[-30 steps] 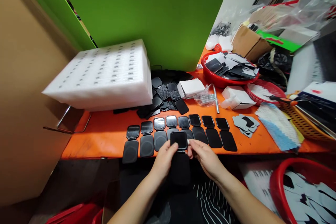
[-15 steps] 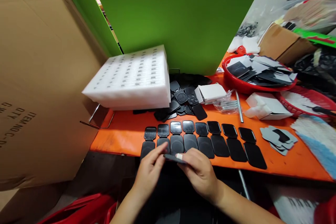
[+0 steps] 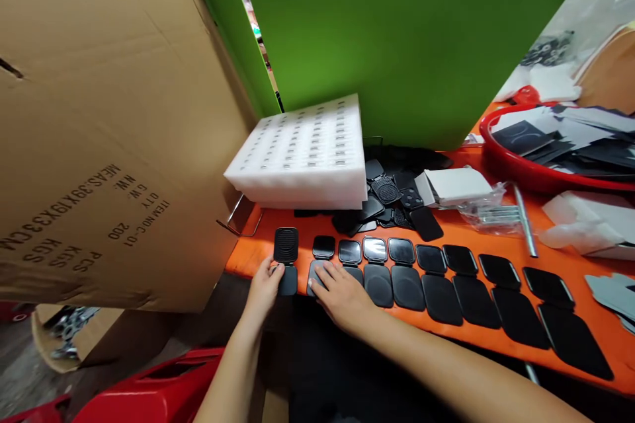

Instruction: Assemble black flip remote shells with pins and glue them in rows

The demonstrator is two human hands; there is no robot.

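My left hand (image 3: 266, 284) pinches the lower panel of a black hinged two-panel piece (image 3: 286, 246) at the left end of the table. Its upper panel is ribbed and lies unfolded away from me. Beside it runs a row of similar black hinged pieces (image 3: 407, 288), each with a small glossy upper panel and a larger matte lower one. My right hand (image 3: 342, 294) rests with its fingers stretched out over the lower panel of the leftmost row piece (image 3: 324, 248), partly hiding that panel and the one beside it.
Behind the row are a white foam block (image 3: 307, 158), a heap of loose black parts (image 3: 384, 195), a small white box (image 3: 456, 185) and a metal rod (image 3: 526, 221). A red basin (image 3: 526, 168) of cards stands right. A large carton (image 3: 124, 112) and green panel (image 3: 397, 39) border the orange table.
My hands have parted. The dark flat piece they held together is now unfolded at the row's left end under my left hand; my right hand has come down on the row. The view has turned left.
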